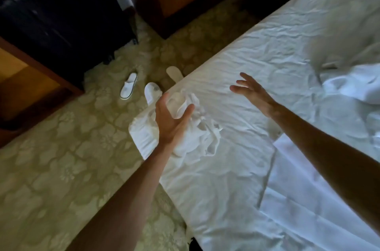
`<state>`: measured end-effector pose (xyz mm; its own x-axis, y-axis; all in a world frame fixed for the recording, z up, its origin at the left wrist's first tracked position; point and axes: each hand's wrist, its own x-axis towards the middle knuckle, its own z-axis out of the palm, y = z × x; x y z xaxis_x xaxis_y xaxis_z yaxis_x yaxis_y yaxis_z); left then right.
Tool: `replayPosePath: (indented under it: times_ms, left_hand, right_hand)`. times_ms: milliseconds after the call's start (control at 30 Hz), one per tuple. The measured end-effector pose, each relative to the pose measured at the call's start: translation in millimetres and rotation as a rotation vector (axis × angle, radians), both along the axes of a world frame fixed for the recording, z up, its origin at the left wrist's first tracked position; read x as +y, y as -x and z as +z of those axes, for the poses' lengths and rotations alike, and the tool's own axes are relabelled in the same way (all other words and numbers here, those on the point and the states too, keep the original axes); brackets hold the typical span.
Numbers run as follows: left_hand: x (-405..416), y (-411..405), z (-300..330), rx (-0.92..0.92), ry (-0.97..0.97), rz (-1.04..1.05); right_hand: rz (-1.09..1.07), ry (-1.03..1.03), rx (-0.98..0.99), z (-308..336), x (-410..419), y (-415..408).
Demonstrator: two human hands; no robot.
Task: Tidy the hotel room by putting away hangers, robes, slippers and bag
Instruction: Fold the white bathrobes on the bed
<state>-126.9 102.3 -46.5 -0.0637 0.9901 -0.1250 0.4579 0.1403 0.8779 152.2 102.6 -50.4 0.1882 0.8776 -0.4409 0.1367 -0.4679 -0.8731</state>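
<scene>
A: Where are the hands?

B: Both reach over the bed's left edge. The left hand [171, 116] hovers, fingers spread, holding nothing, above a crumpled white cloth robe [185, 137] hanging over that edge. The right hand [249, 91] is spread open too.

A: What's left?

B: Seemingly most of it. White fabric slippers [128, 85] lie on the patterned carpet [61, 168] nearby.

I note a robe [185, 133] bunched over the bed's [236, 178] left edge; three slippers [128, 85] lie on the carpet [61, 168] beyond it.
</scene>
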Motion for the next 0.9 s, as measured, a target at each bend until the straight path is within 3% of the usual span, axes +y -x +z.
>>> replayPosePath:
  times_ms: [167,333,467,700,900]
  left_hand:
    - [-13.4,-131.0,25.9,-0.005,0.064,-0.415]
    - [-34.8,-284.7,-4.9,0.038,0.156,-0.786]
    - [-54.9,-391.9,-45.9,0.130,0.145,-1.010]
    - [-53.1,-535.9,-84.2,0.233,0.059,-1.165]
    - [-16.5,-631.3,-91.0,0.480,-0.225,-1.088]
  right_hand:
    - [-0.305,-0.081,-0.057,16.5,-79.6,-105.1]
    - [-0.654,-0.107,-0.552,4.8,-170.1,-198.5]
    - [-0.828,0.000,-0.743,-18.3,-218.0,-245.5]
    - [-0.922,0.162,-0.907,-32.6,-235.0,-347.9]
    - [-0.730,0.028,-1.124,-35.7,-198.8,-435.4]
